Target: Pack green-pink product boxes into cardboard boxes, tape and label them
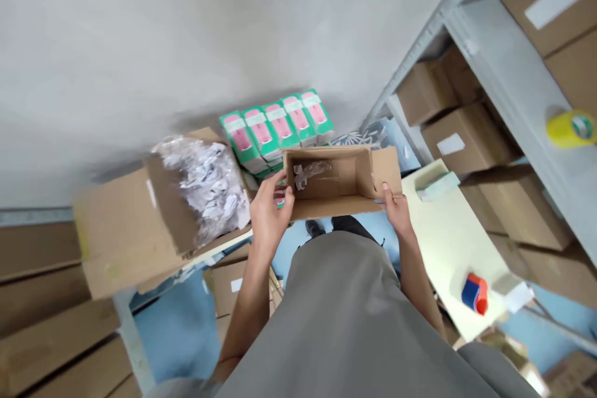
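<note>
An open cardboard box (345, 206) is held up in front of me, its inside facing me. In its left end lies a small crumpled piece of clear plastic with paper (308, 173). My left hand (270, 208) grips the box's left end, thumb on the near rim. On the right, my right hand (396, 208) pinches the folded-out flap (387, 173). Just beyond the box stand several green and pink packages (276, 124) in a row. Left of my left hand is a larger open carton (125, 217) filled with crumpled white paper and clear plastic (212, 189).
A pale yellow table (443, 233) on the right carries a red and blue tape dispenser (474, 293) and a light green block (438, 186). Metal shelving (504, 56) with cardboard boxes rises at right, holding a yellow tape roll (571, 129). More boxes (51, 311) are stacked at lower left.
</note>
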`<state>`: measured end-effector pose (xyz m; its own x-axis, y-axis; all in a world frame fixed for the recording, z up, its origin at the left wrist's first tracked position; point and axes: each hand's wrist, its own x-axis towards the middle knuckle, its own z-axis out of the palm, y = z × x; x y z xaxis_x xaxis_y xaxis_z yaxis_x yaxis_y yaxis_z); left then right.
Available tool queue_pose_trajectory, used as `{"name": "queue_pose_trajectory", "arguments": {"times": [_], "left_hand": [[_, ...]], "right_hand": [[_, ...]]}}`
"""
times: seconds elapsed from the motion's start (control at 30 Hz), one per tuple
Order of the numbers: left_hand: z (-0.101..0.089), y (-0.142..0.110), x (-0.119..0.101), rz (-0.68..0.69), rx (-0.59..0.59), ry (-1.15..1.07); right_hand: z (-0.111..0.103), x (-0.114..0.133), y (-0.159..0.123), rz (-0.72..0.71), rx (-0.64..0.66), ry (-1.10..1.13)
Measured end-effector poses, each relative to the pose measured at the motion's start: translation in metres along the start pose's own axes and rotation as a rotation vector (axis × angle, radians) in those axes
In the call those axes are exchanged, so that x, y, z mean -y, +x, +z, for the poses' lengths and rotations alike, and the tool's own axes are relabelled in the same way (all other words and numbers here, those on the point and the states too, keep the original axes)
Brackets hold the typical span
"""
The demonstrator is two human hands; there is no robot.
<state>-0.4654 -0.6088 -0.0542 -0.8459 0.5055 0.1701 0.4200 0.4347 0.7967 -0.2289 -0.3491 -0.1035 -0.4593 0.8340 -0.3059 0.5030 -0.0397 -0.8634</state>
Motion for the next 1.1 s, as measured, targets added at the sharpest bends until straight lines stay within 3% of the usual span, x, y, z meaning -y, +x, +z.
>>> {"name": "queue_pose_trajectory", "arguments": {"times": [0.1, 0.23, 0.43, 0.67, 0.83, 0.93, 1.1], "left_hand": [[0.03, 0.012, -0.013, 0.037, 0.135, -0.128], [0.09, 0.022, -0.04, 0.059, 0.37, -0.29], [0.196, -0.004, -0.109, 0.203, 0.641, -0.384], [0.325, -0.055, -0.173, 0.319, 0.865, -0.279], [0.416, -0.074, -0.209, 0.29, 0.941, -0.192], [0.454, -0.083, -0.225, 0.277, 0.958, -0.143], [0.49, -0.085, -0.233, 0.254, 1.026, -0.109]], "right_hand": [[-0.036, -0.028, -0.041, 0.086, -0.182, 0.051], [-0.083, -0.068, -0.092, 0.181, -0.396, 0.093], [-0.149, -0.137, -0.138, 0.311, -0.685, 0.136], [-0.239, -0.223, -0.14, 0.417, -0.726, 0.205], [-0.297, -0.275, -0.135, 0.475, -0.738, 0.409], [-0.318, -0.294, -0.134, 0.492, -0.748, 0.483], [-0.327, -0.304, -0.135, 0.456, -0.736, 0.548]]}}
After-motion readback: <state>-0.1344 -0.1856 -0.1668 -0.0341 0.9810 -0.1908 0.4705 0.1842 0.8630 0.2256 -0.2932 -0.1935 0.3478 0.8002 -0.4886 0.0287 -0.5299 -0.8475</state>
